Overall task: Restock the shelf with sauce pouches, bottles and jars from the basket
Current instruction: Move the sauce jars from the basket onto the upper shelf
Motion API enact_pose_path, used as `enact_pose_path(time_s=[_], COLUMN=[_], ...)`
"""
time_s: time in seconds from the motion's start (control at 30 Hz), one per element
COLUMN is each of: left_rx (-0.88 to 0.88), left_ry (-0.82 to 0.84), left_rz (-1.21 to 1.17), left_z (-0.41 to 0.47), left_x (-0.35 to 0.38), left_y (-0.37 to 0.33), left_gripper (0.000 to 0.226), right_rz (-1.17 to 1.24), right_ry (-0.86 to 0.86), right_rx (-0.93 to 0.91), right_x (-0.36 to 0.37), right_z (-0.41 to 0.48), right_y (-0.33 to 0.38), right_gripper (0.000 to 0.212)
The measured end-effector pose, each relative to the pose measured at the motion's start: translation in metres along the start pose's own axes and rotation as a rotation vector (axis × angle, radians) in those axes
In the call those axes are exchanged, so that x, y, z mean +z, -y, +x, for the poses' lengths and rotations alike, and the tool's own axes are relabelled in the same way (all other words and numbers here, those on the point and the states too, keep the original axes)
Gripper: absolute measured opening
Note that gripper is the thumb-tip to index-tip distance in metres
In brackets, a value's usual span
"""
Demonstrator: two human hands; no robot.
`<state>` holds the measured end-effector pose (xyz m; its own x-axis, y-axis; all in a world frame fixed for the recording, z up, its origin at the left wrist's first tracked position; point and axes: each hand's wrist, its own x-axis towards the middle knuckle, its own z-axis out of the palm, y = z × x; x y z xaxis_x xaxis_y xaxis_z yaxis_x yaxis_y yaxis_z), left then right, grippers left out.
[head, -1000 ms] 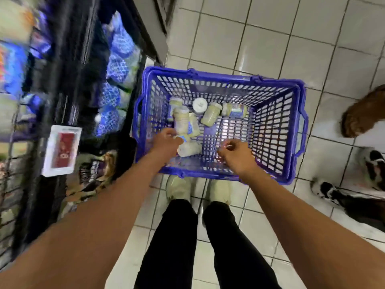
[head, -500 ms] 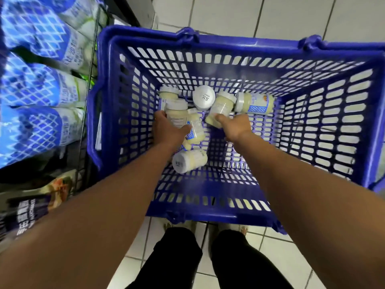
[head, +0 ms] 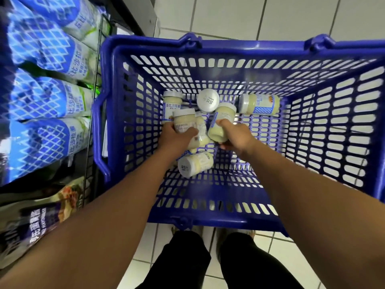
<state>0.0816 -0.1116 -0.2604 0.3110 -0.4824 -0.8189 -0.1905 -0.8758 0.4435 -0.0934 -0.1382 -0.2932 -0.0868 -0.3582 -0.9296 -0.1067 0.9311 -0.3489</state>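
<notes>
Jars [head: 219,126] in left hand [head: 176,139], right hand [head: 238,138], inside basket [head: 210,218]

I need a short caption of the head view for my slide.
Left hand grips one jar, right hand a second jar, in a blue basket beside the shelf.

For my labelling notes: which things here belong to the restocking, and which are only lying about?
Job: basket; left hand gripping one jar; right hand gripping another jar; loose jars.
Lying about: shelved blue pouches; dark pouches below; tiled floor.
</notes>
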Motion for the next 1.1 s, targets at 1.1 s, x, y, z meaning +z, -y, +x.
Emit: enact_pose_path(time_s=[1.1], left_rx=[0.067], left_ry=[0.379], left_rz=[-0.432], left_z=[-0.399], left_x=[-0.114], left_y=[-0.164], left_gripper=[0.045], right_rz=[0.437], right_ry=[0.222], right_rx=[-0.344], right_x=[-0.092], right_z=[-0.494], right_y=[0.076], right_gripper=[0.052])
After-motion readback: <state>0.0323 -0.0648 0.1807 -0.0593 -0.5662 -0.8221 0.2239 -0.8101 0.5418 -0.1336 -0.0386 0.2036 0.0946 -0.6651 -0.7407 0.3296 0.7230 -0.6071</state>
